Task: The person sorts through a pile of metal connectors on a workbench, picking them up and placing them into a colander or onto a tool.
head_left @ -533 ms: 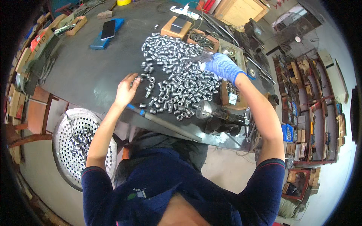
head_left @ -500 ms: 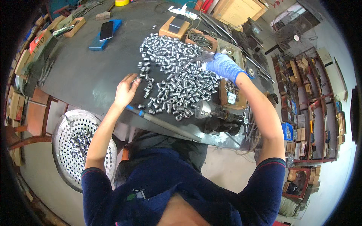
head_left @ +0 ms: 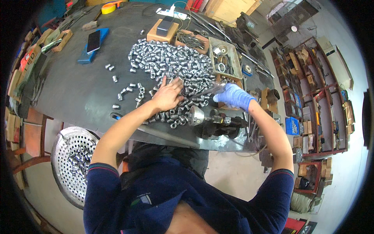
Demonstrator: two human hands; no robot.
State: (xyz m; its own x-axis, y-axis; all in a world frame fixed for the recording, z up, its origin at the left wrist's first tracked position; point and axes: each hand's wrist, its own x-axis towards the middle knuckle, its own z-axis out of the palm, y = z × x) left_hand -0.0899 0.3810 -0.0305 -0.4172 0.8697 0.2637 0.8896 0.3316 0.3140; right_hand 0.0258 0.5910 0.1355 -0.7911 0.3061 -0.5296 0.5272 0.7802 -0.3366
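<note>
Clock positions are read about the left hand. In my remote view from the head camera, the short metal fittings (head_left: 156,54) form a dense heap on the dark worktop (head_left: 74,87), reaching from 11 to 3 o'clock, with a smaller cluster at 6 and loose pieces at 9 and 10. My bare left hand (head_left: 168,96) lies on the heap's lower part; its grip is apart, thumb spread from the fingers. My blue-gloved right hand (head_left: 233,96), at 3 o'clock, has its grip closed around the end of a blurred dark object (head_left: 208,91), which points leftward over the fittings; I cannot tell its form.

The widest room for movement is at 9 to 10 o'clock, where bare surface extends from the scattered pieces to the left edge, with a phone (head_left: 93,41) on a blue box (head_left: 86,58) farther out. The right side is tighter: the right hand sits between a pale tray (head_left: 230,46) at 2 o'clock and a round-headed metal fixture (head_left: 196,116) at 4. The worktop's near edge curves below at 6 o'clock. Beyond it, at 8, a round perforated plate (head_left: 62,171) carries more fittings.
</note>
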